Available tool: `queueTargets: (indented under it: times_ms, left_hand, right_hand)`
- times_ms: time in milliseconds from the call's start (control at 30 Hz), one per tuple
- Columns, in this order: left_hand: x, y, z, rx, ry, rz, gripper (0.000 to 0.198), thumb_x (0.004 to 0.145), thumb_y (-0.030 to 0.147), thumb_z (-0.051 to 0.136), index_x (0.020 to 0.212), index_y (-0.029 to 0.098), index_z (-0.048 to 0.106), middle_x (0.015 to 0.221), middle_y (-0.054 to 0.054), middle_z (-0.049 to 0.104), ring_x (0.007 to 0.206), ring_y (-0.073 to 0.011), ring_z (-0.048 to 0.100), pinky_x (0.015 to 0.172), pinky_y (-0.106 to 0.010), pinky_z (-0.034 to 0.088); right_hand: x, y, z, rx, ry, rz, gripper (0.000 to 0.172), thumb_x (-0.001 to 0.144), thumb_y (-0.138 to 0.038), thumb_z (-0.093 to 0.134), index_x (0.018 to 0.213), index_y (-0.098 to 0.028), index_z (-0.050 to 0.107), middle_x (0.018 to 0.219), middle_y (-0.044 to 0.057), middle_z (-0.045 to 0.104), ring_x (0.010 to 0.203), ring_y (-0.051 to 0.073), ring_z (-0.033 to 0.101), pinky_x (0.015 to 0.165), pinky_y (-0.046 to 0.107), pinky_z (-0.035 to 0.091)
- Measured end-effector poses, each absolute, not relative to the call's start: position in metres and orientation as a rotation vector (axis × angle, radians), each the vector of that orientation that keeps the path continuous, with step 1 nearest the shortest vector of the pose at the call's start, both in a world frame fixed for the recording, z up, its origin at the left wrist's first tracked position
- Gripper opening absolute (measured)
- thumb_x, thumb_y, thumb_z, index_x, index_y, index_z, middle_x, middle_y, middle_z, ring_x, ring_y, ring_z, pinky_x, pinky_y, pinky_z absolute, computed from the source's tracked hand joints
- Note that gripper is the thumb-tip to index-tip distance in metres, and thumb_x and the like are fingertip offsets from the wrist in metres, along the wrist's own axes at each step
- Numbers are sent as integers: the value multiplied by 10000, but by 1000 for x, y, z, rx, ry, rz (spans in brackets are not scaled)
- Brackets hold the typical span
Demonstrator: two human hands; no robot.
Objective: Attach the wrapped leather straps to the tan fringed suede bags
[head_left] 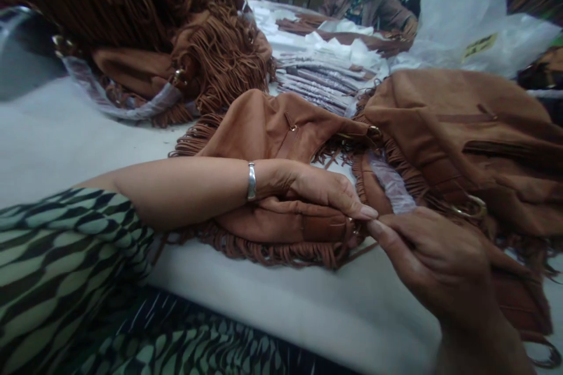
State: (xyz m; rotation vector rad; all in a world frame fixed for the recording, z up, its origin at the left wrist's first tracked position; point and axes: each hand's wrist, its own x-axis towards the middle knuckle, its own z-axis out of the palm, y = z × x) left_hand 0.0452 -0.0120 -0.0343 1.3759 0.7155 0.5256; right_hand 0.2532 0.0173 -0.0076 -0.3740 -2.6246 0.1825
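A brown suede-like bag with fringe (264,224) lies on the table in front of me, under my left forearm. My left hand (323,187) reaches across it, thumb and fingers pinched together near the metal fitting at the bag's right end. Tip to tip with it, my right hand (440,258) is also closed in a pinch. Whatever small piece sits between the fingertips is hidden. Just beyond the hands is a handle wrapped in clear plastic (393,181).
A second brown bag (461,94) lies to the right, with a metal ring (470,208). More fringed bags (220,53) are heaped at the back left. Flat plastic-wrapped strips (316,79) and a large clear plastic bag (461,6) lie farther back. A person (369,3) sits across the table.
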Motion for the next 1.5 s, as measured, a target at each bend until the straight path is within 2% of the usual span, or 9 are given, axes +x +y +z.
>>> queueTargets:
  times_ms: [133, 300, 567, 667, 800, 867, 1133, 1333, 1500]
  left_hand:
    - [48, -25, -1, 1901, 1243, 475, 483, 909, 493, 376, 755, 123, 644, 705, -17, 610, 643, -120, 517, 640, -236, 410]
    - [63, -80, 36, 2400, 1848, 265, 290, 852, 425, 511, 814, 160, 620, 760, -54, 623, 727, -192, 534, 693, -318, 373]
    - [98, -93, -9, 2498, 2047, 308, 267, 910, 318, 368, 966, 162, 577, 883, -93, 628, 770, -249, 561, 703, -391, 378]
    - [104, -91, -22, 2593, 2128, 513, 293, 923, 269, 335, 1030, 142, 576, 1011, -110, 620, 929, -253, 551, 853, -417, 363]
    - [107, -93, -29, 2615, 2149, 675, 533, 932, 512, 284, 1109, 87, 552, 1079, -142, 604, 1005, -274, 523, 944, -440, 322]
    - [107, -94, -27, 2543, 2192, 608, 578, 914, 568, 269, 1045, 95, 573, 1027, -148, 610, 958, -289, 530, 878, -443, 349]
    - [104, -95, -23, 2533, 2153, 436, 381, 935, 388, 325, 944, 104, 580, 925, -129, 612, 856, -282, 549, 758, -423, 377]
    - [97, -91, -37, 2629, 2024, 334, 383, 938, 335, 307, 884, 83, 590, 832, -130, 616, 782, -270, 570, 748, -425, 402]
    - [91, -93, -42, 2620, 1939, 337, 349, 906, 340, 373, 884, 73, 597, 836, -133, 620, 807, -272, 580, 860, -466, 393]
  right_hand:
    - [258, 25, -4, -662, -2549, 695, 226, 866, -288, 576, 673, -185, 630, 576, -6, 591, 523, 137, 552, 502, 250, 401]
    - [262, 23, 3, -763, -2496, 919, 283, 837, -353, 602, 615, -179, 624, 550, -5, 581, 497, 129, 522, 459, 241, 368]
    - [266, 18, 5, -873, -2272, 1502, 316, 735, -417, 688, 553, -174, 600, 540, 9, 541, 505, 131, 481, 441, 243, 342]
    - [262, 22, 1, -954, -2025, 1788, 330, 675, -405, 736, 525, -169, 560, 486, -14, 457, 428, 84, 359, 388, 222, 246]
    - [255, 26, -2, -969, -1804, 2033, 393, 617, -405, 768, 476, -152, 502, 442, -48, 363, 385, 32, 217, 369, 203, 105]
    - [253, 26, -3, -956, -1779, 2074, 406, 615, -398, 770, 470, -151, 481, 434, -54, 351, 377, 25, 205, 367, 202, 93]
    - [251, 21, -8, -970, -1767, 2042, 386, 618, -384, 778, 475, -144, 511, 417, -45, 394, 368, 23, 230, 353, 188, 122]
    - [248, 20, -21, -921, -1991, 1746, 301, 626, -359, 788, 502, -144, 618, 498, 15, 579, 471, 105, 491, 448, 214, 366]
    - [248, 23, -25, -775, -2280, 1533, 261, 681, -344, 763, 547, -143, 663, 552, 29, 649, 499, 123, 540, 474, 218, 396]
